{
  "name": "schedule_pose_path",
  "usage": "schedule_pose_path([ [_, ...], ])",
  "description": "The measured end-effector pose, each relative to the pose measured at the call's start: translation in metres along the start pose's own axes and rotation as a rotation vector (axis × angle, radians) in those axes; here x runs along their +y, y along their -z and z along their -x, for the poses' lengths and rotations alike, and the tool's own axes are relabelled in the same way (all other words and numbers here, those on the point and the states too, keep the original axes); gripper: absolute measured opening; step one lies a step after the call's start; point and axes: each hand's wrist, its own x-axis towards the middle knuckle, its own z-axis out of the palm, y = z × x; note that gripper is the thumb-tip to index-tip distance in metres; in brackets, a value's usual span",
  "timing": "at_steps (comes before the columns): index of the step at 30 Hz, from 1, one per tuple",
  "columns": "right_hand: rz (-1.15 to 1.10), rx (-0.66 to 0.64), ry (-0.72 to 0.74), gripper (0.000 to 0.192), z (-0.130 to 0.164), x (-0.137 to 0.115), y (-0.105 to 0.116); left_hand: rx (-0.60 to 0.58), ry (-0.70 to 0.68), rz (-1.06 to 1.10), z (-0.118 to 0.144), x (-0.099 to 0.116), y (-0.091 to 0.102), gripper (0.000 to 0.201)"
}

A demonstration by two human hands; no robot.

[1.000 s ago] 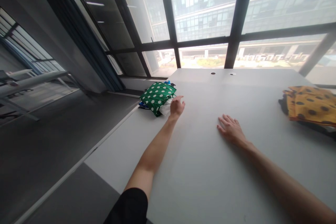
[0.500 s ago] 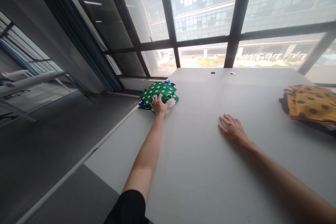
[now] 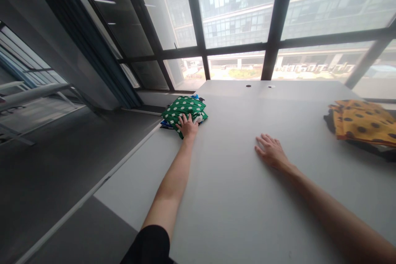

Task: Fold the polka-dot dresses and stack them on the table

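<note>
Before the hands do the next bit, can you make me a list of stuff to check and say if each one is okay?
1. Left hand on the green dotted cloth: ok, fingers spread against its near side.
2. Left hand gripping that cloth: cannot tell, the palm side is hidden.
3. Right hand free: ok, it holds nothing and lies palm-down at the white table.
4. Green dotted cloth well away from the table's edge: not ok, it lies right by the left edge.
5. Yellow spotted cloth apart from both hands: ok, nobody touches it.
</note>
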Motion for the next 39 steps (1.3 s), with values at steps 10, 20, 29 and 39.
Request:
schedule_pose_path([
  [10, -0.004, -0.007, -0.002, 0.054, 0.000, 0.001, -0.001, 0.129, -0.028, 0.145, -0.007, 0.000, 0.010, 0.040],
  [20, -0.011, 0.006, 0.001, 0.053, 0.000, 0.000, 0.000, 0.247, -0.002, 0.175, -0.013, 0.014, 0.040, 0.042],
  [29, -0.028, 0.014, -0.001, 0.052, -0.001, -0.001, 0.000, 0.105, -0.265, 0.100, 0.020, 0.078, 0.072, 0.032],
  [39, -0.090, 0.061, -0.008, 0.048, -0.002, 0.000, -0.002, -0.288, -0.526, -0.058, 0.134, 0.163, 0.066, 0.045],
])
